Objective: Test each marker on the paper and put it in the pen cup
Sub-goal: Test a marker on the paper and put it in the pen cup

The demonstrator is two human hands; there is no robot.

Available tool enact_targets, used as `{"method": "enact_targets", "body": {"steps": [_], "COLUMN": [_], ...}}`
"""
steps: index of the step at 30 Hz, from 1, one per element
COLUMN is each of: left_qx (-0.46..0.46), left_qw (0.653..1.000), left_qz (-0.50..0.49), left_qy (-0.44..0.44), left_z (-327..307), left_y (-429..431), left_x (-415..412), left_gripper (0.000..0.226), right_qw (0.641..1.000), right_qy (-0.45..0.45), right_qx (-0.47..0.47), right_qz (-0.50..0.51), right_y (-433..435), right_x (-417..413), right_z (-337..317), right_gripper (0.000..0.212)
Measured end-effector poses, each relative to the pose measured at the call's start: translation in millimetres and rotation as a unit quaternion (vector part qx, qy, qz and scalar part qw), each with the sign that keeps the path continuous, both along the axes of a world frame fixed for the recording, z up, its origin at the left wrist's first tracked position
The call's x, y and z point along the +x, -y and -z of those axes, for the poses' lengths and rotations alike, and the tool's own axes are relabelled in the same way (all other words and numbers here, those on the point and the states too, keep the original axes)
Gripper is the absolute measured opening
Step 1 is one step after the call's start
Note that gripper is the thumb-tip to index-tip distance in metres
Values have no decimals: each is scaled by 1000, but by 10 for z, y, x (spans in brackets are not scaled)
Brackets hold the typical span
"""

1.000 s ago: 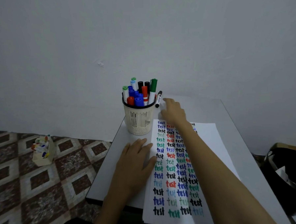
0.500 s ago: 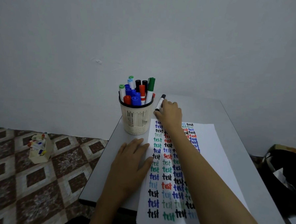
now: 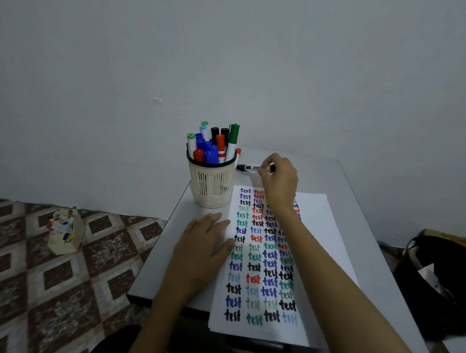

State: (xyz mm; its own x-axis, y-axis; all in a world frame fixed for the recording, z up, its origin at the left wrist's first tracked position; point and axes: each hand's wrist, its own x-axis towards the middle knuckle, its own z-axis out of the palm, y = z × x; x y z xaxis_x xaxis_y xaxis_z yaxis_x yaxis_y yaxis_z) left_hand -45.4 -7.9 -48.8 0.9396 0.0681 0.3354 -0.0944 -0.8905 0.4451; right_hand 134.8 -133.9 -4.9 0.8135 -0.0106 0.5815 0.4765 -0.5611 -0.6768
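A cream mesh pen cup (image 3: 211, 184) stands at the table's far left, packed with several capped markers in blue, red, green and black. My right hand (image 3: 279, 180) grips a black-capped marker (image 3: 248, 167) just right of the cup's rim, held about level with its cap pointing left at the cup. A white paper (image 3: 318, 234) covered in coloured "test" words lies on the table. My left hand (image 3: 202, 251) rests flat on the paper's left edge, fingers straight.
The small grey table (image 3: 359, 210) stands against a plain wall. On the tiled floor to the left sits a small cream box (image 3: 65, 232) of markers. A black bag (image 3: 437, 281) stands at the right, beside the table.
My right hand has picked up the black marker from beside the cup and turned it from upright to level. My left hand has stayed flat on the paper.
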Motion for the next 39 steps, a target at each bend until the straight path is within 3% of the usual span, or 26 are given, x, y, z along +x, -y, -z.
{"method": "enact_targets", "body": {"steps": [4,7,12,18,22,25,30,39], "left_qx": [-9,-53,-140,-212,-158,-133,-109,-158], "left_qw": [1000,998,989,970,979,981,984,978], "left_qz": [5,4,33,15,62,89,130,123], "left_qy": [1,12,37,115,111,107,52,58], "left_z": [-21,-40,-133,-237,-273,-269,-261,-238], "left_y": [25,26,68,91,140,157,167,147], "left_x": [-33,-32,-104,-176,-227,-261,-293,-243], "left_gripper": [73,63,55,49,29,16,24,22], "right_qw": [968,927,912,919,905,878,875,850], "right_qy": [-47,-99,-153,-151,-174,-218,-244,-278], "right_qx": [240,339,294,284,301,322,298,316], "right_qz": [-63,-123,-241,-228,-246,-280,-294,-318], "right_y": [251,450,564,569,468,358,207,199], "right_x": [-348,-665,-1190,-1440,-1542,-1622,-1717,-1697], "right_z": [-224,-339,-295,-205,-148,-80,53,43], "right_gripper": [11,9,13,19,18,31,31,22]}}
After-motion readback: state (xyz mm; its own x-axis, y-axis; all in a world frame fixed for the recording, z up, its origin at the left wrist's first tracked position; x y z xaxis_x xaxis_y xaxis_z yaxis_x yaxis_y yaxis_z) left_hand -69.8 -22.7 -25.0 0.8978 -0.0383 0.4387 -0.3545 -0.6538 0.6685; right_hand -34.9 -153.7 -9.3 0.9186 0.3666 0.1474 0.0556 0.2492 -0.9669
